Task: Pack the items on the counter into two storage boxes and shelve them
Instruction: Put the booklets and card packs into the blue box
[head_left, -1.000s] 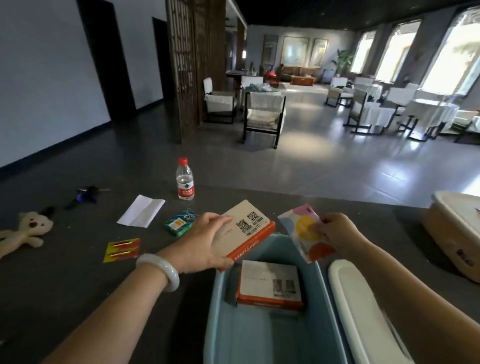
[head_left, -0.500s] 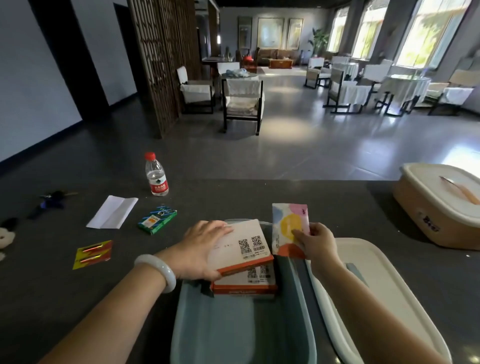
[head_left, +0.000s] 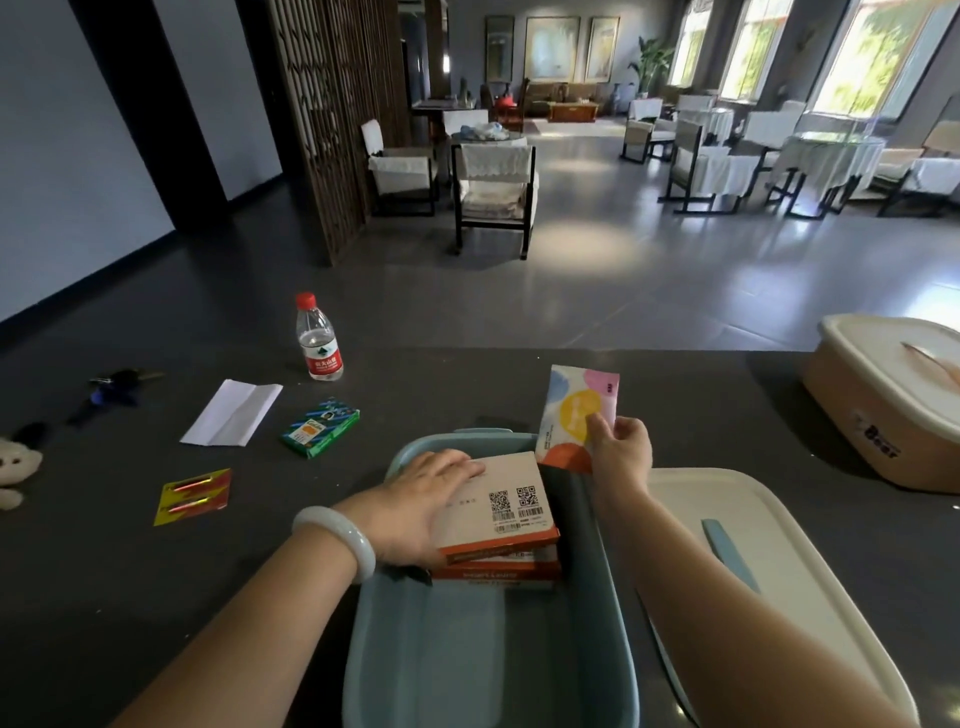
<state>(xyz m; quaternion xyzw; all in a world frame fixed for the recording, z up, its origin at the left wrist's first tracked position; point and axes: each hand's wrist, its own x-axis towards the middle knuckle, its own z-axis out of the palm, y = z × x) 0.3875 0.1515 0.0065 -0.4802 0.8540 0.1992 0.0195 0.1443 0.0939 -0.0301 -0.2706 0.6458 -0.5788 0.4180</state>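
Head view: packing is under way, early on by my reckoning. The blue storage box (head_left: 363, 649) sits near centre on the bench (head_left: 675, 395), with 2 orange-edged cartons stacked at its far end. The left hand (head_left: 421, 499) grips the top carton (head_left: 498, 504), fingers (head_left: 457, 465) spread over its face and thumb at its near edge. The right hand (head_left: 623, 457) pinches a colourful tissue pack (head_left: 574, 410) upright over the box's far right corner, not in yet. The white lid (head_left: 779, 545) lies just right. The beige storage box (head_left: 872, 431), far right, is lidded, its contents hidden. Left to pack are the water bottle (head_left: 318, 343), white paper (head_left: 231, 413), green pack (head_left: 321, 427), yellow packet (head_left: 193, 496) and plush toy (head_left: 15, 467); shelving not begun
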